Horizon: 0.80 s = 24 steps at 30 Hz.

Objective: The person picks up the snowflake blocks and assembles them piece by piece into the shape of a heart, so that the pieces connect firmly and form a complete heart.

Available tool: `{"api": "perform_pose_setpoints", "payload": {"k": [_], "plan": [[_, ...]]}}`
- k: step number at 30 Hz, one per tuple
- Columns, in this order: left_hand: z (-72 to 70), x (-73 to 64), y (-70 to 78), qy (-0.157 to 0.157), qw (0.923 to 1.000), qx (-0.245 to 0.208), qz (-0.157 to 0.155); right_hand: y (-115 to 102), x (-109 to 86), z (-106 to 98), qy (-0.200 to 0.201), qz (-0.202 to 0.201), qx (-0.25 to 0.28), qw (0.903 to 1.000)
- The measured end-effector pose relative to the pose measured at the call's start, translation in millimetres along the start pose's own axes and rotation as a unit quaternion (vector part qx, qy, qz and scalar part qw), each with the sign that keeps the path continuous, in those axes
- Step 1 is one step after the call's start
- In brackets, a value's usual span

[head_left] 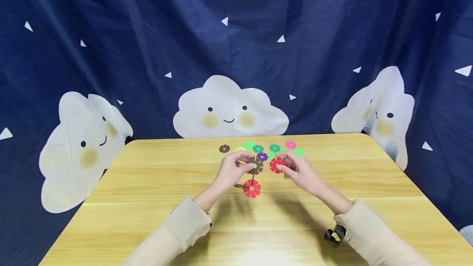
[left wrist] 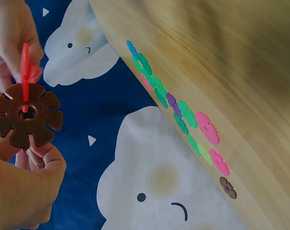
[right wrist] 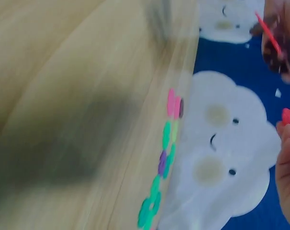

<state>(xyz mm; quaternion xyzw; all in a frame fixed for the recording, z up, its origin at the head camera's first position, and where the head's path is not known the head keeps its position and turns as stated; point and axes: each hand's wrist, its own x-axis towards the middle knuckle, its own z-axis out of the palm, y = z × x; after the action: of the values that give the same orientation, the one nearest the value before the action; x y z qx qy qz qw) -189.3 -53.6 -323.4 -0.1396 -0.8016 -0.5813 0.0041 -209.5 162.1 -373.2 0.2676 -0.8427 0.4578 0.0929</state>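
In the head view, my left hand (head_left: 232, 168) pinches a joined piece of notched plastic discs. A brown disc (head_left: 257, 169) stands at its fingertips, with a red disc (head_left: 252, 194) lower down and more brown pieces partly hidden between. The left wrist view shows the brown disc (left wrist: 44, 101) face-on with a red disc (left wrist: 25, 67) slotted edge-on into it. To the right, my right hand (head_left: 301, 172) pinches a separate red disc (head_left: 275, 165) between thumb and fingers. Both hands are held above the table, the two red discs apart from each other.
Loose notched discs lie along the far part of the wooden table (head_left: 148, 200): a brown disc (head_left: 224, 145), a purple disc (head_left: 262, 154), a pink disc (head_left: 290, 145) and several green ones. A dark blue curtain (head_left: 229, 52) with clouds hangs behind the table.
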Motion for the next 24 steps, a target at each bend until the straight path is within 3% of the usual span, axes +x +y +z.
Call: {"api": "perform_pose_setpoints", "payload": {"k": [4,9,13,16,20,24], "plan": [[0.8,0.0,1.1,-0.003,1.0000,-0.005,0.000,-7,-2.5,9,0.048,-0.082,-0.037,0.9948],[2.5,1.5,-0.4,-0.010,0.9998,-0.016,-0.002,-5,-2.0,16,0.078,-0.168,-0.058,0.9810],[6.7,12.3,-19.2,-0.011,0.9992,-0.038,-0.010,-4,-1.2,19,0.108,-0.218,-0.065,0.9677],[10.1,19.7,-32.1,-0.016,0.9984,-0.053,-0.014,-4,-0.4,21,0.132,-0.258,-0.073,0.9542],[11.5,19.7,-30.7,-0.021,0.9971,-0.068,-0.027,-4,1.8,24,0.157,-0.318,-0.078,0.9317],[11.6,18.0,-27.4,-0.016,0.9948,-0.085,-0.053,-4,3.9,26,0.187,-0.343,-0.101,0.9150]]}}
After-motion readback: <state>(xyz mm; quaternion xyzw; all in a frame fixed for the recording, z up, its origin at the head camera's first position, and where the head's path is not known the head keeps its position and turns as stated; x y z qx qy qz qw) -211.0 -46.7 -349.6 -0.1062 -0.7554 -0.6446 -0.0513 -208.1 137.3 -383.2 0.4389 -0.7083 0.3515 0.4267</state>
